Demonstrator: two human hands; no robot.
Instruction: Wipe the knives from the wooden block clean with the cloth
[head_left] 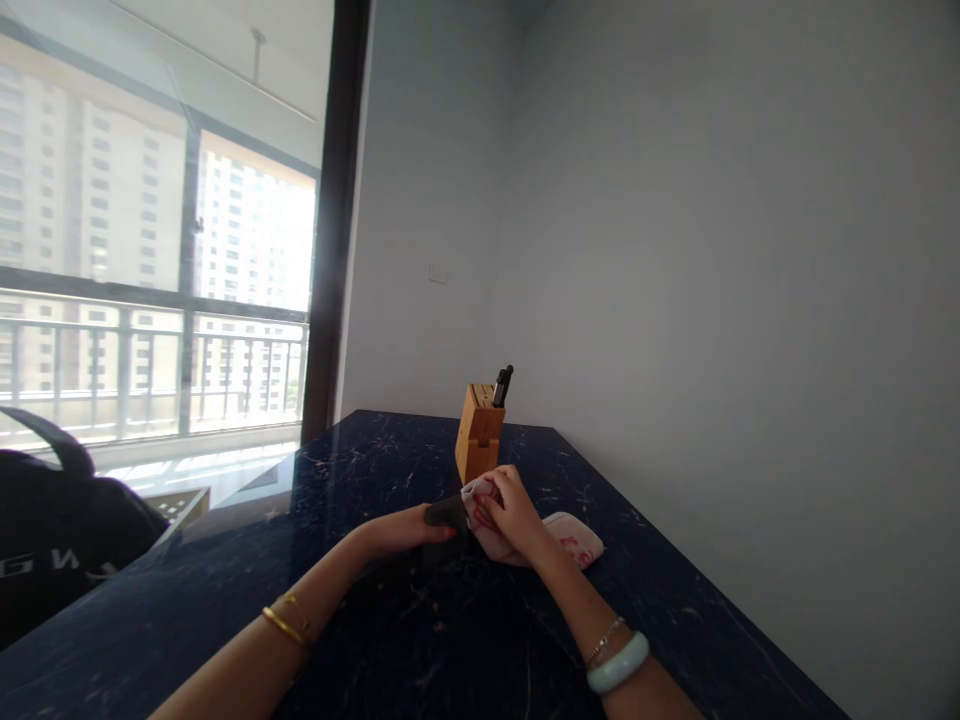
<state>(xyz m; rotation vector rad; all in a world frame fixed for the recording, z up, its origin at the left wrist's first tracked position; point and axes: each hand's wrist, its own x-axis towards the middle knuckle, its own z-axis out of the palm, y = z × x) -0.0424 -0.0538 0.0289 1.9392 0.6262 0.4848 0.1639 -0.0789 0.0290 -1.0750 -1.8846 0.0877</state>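
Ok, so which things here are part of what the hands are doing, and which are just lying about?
In use: left hand gripping a black-handled knife; right hand clasping a red-printed white cloth around it.

Lying about: wooden knife block; black bag.

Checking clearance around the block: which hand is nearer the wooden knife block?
Right. The right hand sits just in front of the wooden knife block, slightly to its right. The left hand is farther off, in front of the block and to its left.
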